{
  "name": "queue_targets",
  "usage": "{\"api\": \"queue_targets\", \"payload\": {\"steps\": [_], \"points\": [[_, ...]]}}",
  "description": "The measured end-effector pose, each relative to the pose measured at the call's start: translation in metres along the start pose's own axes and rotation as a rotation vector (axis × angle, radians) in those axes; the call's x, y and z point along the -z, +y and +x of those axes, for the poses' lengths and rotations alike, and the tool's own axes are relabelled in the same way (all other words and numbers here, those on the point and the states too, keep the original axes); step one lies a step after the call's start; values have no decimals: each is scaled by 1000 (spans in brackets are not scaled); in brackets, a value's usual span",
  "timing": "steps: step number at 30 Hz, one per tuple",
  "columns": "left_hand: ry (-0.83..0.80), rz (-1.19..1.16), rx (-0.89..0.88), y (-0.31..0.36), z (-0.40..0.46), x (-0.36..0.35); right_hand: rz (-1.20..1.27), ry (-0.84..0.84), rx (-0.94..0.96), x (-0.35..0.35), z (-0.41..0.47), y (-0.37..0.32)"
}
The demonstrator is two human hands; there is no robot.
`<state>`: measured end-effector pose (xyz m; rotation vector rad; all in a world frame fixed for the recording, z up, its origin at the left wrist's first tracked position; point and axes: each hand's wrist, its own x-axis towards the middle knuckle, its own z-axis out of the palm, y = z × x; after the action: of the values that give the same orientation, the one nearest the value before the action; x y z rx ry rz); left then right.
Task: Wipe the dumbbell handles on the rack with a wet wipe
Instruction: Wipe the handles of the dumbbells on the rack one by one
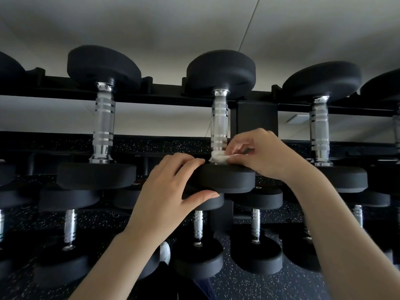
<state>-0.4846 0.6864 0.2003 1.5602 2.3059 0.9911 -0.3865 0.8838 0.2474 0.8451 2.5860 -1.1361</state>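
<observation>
Right hand (264, 154) pinching a bunched white wet wipe (219, 158) against the near end of the middle dumbbell's chrome handle (220, 124), left hand (168, 191) gripping that dumbbell's near black head (229, 178), fingers over its top, thumb beneath, on the black rack's (255, 118) upper tier, chrome-handled dumbbells either side

Gym — black dumbbells (220, 124) on tiered rack (257, 118), speckled rubber floor (249, 286)

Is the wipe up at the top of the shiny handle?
No, the wet wipe sits at the handle's bottom end, pinched by the right hand.
</observation>
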Motion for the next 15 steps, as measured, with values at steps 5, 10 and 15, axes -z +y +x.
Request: {"api": "queue_targets", "payload": {"steps": [5,10,15], "points": [[-1,1,10,1,1,1,153,95,-55,-8,-4,11],[-3,-12,14,1,-2,-1,275,184,-121,-14,-5,8],[0,-5,21,2,-1,-2,247,239,-145,-19,-2,6]]}}
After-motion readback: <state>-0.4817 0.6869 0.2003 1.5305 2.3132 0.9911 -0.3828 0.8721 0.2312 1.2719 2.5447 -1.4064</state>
